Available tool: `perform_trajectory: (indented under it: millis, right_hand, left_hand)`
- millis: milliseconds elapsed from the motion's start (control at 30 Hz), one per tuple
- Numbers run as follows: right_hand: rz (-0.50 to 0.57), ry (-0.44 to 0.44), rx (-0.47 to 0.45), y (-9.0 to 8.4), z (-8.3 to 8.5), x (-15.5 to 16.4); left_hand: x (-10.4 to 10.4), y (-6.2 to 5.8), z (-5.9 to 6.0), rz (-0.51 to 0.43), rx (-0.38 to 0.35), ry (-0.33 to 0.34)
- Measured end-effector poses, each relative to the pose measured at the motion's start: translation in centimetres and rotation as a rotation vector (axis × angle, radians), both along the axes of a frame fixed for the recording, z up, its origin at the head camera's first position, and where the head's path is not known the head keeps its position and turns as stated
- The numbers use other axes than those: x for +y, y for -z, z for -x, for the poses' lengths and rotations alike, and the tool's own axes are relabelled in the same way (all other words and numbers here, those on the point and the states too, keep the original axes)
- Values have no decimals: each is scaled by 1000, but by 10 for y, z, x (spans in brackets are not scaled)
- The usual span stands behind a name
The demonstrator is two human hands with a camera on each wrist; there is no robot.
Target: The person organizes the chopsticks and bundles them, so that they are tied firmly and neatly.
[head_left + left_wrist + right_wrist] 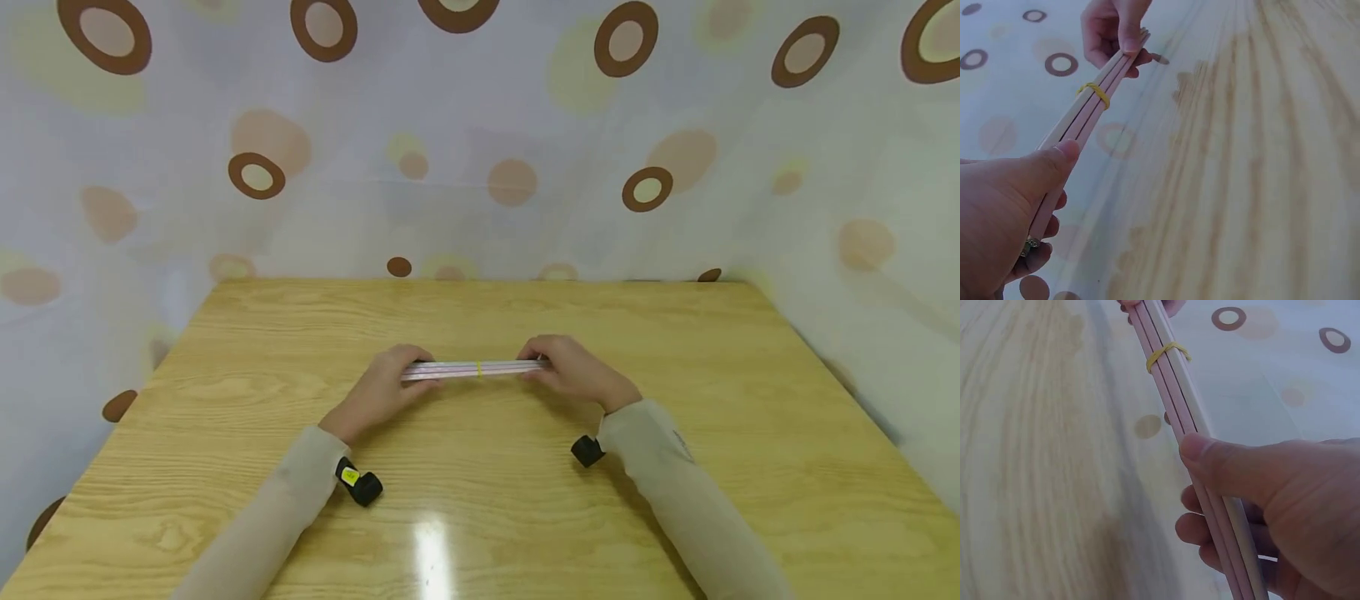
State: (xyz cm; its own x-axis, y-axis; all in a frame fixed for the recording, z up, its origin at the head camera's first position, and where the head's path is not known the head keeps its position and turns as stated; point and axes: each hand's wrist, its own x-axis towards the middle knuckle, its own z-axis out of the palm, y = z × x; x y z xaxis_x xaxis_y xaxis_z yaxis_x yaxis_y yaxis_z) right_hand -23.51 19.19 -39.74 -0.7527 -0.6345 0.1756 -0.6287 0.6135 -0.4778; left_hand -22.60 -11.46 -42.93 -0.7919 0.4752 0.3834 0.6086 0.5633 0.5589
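Between both hands, above the table, a bundle of slim pale pink sticks (459,370), perhaps chopsticks, is held roughly level. A yellow rubber band (1095,94) goes round its middle. My left hand (381,385) grips the bundle's left end, thumb on the near side and fingers curled behind; a small shiny patterned tip shows by those fingers in the left wrist view. The other end is gripped by my right hand (576,372), its thumb (1200,450) pressed along the sticks and its fingers curled beneath. Both hands partly hide the sticks' ends.
The wooden table (480,467) has a glossy light reflection near its front. Behind and beside it hangs a pale cloth (450,125) with brown rings and dots. A black wrist camera (365,487) sits on the left sleeve, and another camera (587,451) on the right.
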Motion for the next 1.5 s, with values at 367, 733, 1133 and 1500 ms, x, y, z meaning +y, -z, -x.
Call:
perform_trajectory:
  millis: [367,733,1133,1500]
  right_hand:
    - [-53,27,33,2,5,-5]
    - [-58,54,-13,6,4,-4]
    - [-124,77,73,14,7,-5]
    - [-192,141,72,17,-2,-2]
  left_hand:
    - [-9,2,4,-1,8,-24]
    - [-11,6,7,12,40,-39]
    - [-15,10,8,44,45,-80]
    - [-19,20,5,7,9,-84]
